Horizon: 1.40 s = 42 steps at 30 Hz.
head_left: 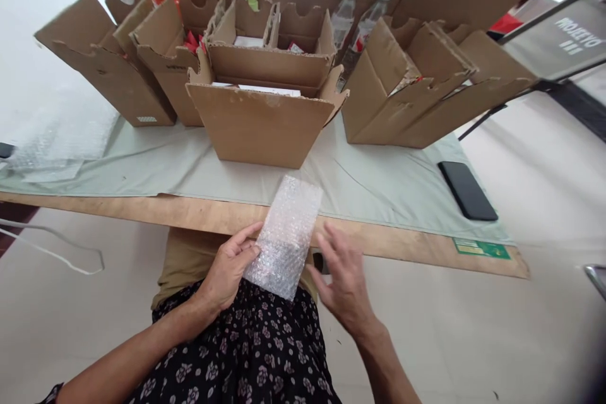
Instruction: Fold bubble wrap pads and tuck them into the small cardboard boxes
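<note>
A clear bubble wrap bag [288, 233] lies slanted over the table's front edge, its lower end above my lap. On its left edge, my left hand [231, 265] pinches it between thumb and fingers. My right hand [343, 278] is just beside the bag's right edge, fingers apart and slightly blurred, with nothing in it. Whether anything is inside the bag I cannot make out. Directly behind the bag stands an open cardboard box [265, 126] with white flat items showing at its top.
More cut-open cardboard boxes [108, 76] line the back, with plastic bottles [343, 16] among them. A pile of bubble wrap [66, 132] lies at left. At right are a black phone [468, 190] and a green card [481, 248] on the wooden table edge [407, 252].
</note>
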Motion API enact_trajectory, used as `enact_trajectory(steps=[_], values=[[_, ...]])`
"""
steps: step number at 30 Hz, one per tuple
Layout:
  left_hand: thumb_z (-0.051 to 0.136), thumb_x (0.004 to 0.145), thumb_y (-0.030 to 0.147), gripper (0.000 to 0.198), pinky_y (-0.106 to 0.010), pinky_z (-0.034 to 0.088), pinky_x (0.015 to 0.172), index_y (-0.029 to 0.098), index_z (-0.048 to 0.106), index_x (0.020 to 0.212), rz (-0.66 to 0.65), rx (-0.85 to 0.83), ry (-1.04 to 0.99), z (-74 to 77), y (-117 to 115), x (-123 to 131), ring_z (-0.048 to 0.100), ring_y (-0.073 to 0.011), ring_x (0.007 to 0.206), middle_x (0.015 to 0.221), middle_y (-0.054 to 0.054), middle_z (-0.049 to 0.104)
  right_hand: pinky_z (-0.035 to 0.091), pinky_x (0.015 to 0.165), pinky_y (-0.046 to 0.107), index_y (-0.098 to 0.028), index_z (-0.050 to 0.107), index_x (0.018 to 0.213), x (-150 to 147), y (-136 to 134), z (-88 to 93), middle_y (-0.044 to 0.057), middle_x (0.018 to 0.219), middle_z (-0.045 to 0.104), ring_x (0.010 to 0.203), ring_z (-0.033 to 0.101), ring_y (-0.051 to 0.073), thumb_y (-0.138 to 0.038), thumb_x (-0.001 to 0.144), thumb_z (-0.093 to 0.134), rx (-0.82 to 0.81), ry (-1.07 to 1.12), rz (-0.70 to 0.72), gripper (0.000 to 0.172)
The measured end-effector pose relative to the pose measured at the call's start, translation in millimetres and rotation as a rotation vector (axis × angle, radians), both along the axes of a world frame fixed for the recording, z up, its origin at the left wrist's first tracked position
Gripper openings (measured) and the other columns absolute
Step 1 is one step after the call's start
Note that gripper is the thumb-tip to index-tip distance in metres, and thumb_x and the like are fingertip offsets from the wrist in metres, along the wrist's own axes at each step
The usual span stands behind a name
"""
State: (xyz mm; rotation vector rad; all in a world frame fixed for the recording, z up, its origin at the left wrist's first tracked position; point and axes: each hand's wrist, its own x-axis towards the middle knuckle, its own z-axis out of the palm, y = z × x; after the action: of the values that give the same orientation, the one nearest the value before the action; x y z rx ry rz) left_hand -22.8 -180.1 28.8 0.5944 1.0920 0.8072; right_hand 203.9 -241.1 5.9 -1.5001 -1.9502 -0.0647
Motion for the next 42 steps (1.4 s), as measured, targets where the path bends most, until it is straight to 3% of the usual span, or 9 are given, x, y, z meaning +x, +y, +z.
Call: enact_trajectory(steps=[4, 7, 10, 13, 18, 22, 28, 37, 42], values=[[0.085, 0.078, 0.041, 0.086, -0.029, 0.056, 0.08, 0.017, 0.05, 0.154, -0.072, -0.002, -0.03, 2.9, -5.0, 1.9, 0.07, -0.017, 0.085, 0.103, -0.007, 0.076, 0.056, 0.099, 0.05, -0.025, 0.055, 0.149, -23.8, -7.6, -9.7, 0.016, 0.143, 0.066, 0.136, 0.06, 0.032, -0.006, 0.094, 0.057, 0.057, 0.039, 0.089, 0.058], [0.067, 0.095, 0.048, 0.067, -0.032, 0.06, 0.074, 0.019, 0.052, 0.153, -0.169, 0.11, 0.14, 4.2, -8.0, -13.1, 0.071, -0.0186, 0.083, 0.113, -0.011, 0.075, 0.06, 0.094, 0.046, -0.025, 0.066, 0.134, -27.4, 0.9, -8.5, 0.011, 0.122, 0.077, 0.117, 0.071, 0.028, -0.014, 0.095, 0.063, 0.054, 0.266, 0.1, 0.041], [0.053, 0.104, 0.038, 0.045, -0.041, 0.061, 0.091, 0.022, 0.06, 0.146, -0.215, 0.485, 0.466, 7.4, -8.4, -32.4, 0.072, -0.0238, 0.106, 0.13, -0.012, 0.07, 0.063, 0.089, 0.042, -0.027, 0.07, 0.128, -21.6, 10.3, -1.4, 0.008, 0.112, 0.079, 0.103, 0.076, 0.024, -0.015, 0.096, 0.061, -0.037, 0.419, 0.053, 0.035], [0.054, 0.098, 0.014, 0.049, -0.048, 0.053, 0.111, 0.025, 0.059, 0.146, -0.29, 0.988, 0.703, 10.0, -5.2, -36.6, 0.061, -0.0266, 0.132, 0.142, -0.012, 0.064, 0.063, 0.089, 0.04, -0.027, 0.072, 0.124, -17.2, 15.0, 6.4, 0.007, 0.11, 0.08, 0.102, 0.077, 0.023, -0.014, 0.096, 0.06, -0.118, 0.452, 0.037, 0.033], [0.061, 0.093, 0.008, 0.055, -0.05, 0.053, 0.11, 0.02, 0.057, 0.146, -0.332, 1.407, 0.72, 10.0, 8.5, -11.2, 0.061, -0.0287, 0.131, 0.137, -0.015, 0.068, 0.063, 0.092, 0.041, -0.025, 0.074, 0.12, -15.9, 14.1, 15.1, 0.007, 0.112, 0.08, 0.103, 0.076, 0.024, -0.014, 0.092, 0.063, -0.189, 0.484, 0.071, 0.033], [0.059, 0.099, 0.015, 0.024, -0.039, 0.06, 0.09, 0.018, 0.073, 0.118, -0.367, 1.239, 0.636, 10.7, 21.4, 3.3, 0.073, -0.0228, 0.099, 0.104, -0.009, 0.079, 0.063, 0.085, 0.037, -0.025, 0.074, 0.114, -14.8, 14.4, 19.8, 0.005, 0.105, 0.081, 0.096, 0.077, 0.022, -0.021, 0.095, 0.064, -0.299, 0.584, 0.009, 0.021], [0.061, 0.096, 0.027, 0.046, -0.033, 0.057, 0.08, 0.013, 0.064, 0.14, -0.388, 0.779, 0.738, 15.8, 36.4, 14.4, 0.07, -0.0187, 0.081, 0.093, -0.006, 0.076, 0.061, 0.069, 0.029, -0.023, 0.069, 0.119, -13.8, 23.7, 19.8, -0.001, 0.082, 0.077, 0.07, 0.072, 0.015, -0.026, 0.097, 0.065, -0.309, 0.683, -0.184, 0.022], [0.059, 0.093, 0.024, 0.051, -0.03, 0.055, 0.073, 0.015, 0.062, 0.144, -0.482, 0.829, 0.839, 19.2, 50.7, 25.6, 0.057, -0.0143, 0.064, 0.078, 0.0, 0.068, 0.062, 0.082, 0.042, -0.032, 0.056, 0.148, -10.9, 6.9, 24.4, 0.006, 0.108, 0.076, 0.099, 0.072, 0.025, -0.011, 0.091, 0.07, 0.02, 0.35, -0.206, 0.062], [0.061, 0.095, 0.022, 0.051, -0.029, 0.057, 0.071, 0.017, 0.059, 0.146, -0.495, 0.851, 0.833, 19.8, 49.0, 23.5, 0.06, -0.0138, 0.064, 0.078, 0.001, 0.069, 0.056, 0.094, 0.046, -0.028, 0.062, 0.139, -14.6, 17.6, 21.3, 0.009, 0.126, 0.075, 0.121, 0.067, 0.03, -0.016, 0.092, 0.071, -0.082, 0.078, 0.018, 0.049]])
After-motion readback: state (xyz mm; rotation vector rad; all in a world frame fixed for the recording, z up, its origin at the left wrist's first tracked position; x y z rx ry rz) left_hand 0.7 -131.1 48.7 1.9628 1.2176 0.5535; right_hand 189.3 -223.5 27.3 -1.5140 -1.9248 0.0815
